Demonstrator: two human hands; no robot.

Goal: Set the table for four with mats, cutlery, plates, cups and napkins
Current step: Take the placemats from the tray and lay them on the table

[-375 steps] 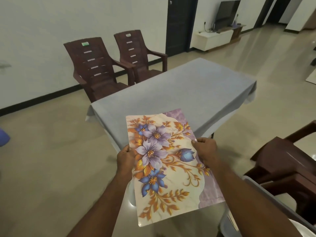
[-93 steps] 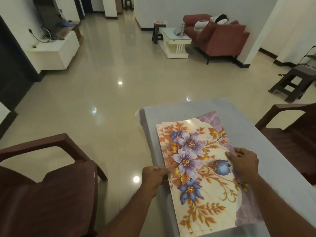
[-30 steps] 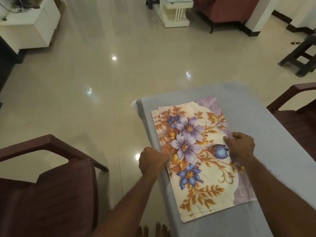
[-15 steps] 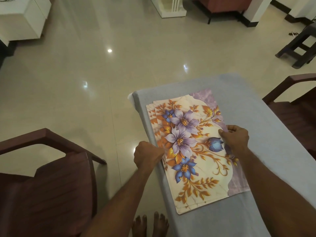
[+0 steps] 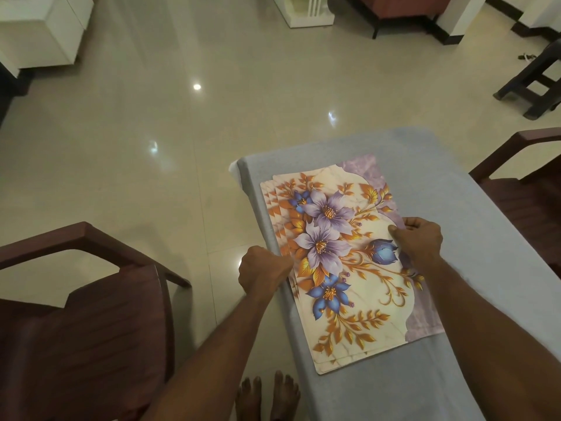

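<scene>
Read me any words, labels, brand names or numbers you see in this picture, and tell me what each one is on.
None: no readable text in this view.
Floral mats: flowers and leaves only, no lettering.
Grey tablecloth: plain.
Brown chair on the left: no label visible.

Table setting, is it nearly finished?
No, only just begun. The floral mats lie in one stack on the grey table, edges fanned. Left hand and right hand grip them. Spreading them, then everything else, remains; none of it shows.
</scene>
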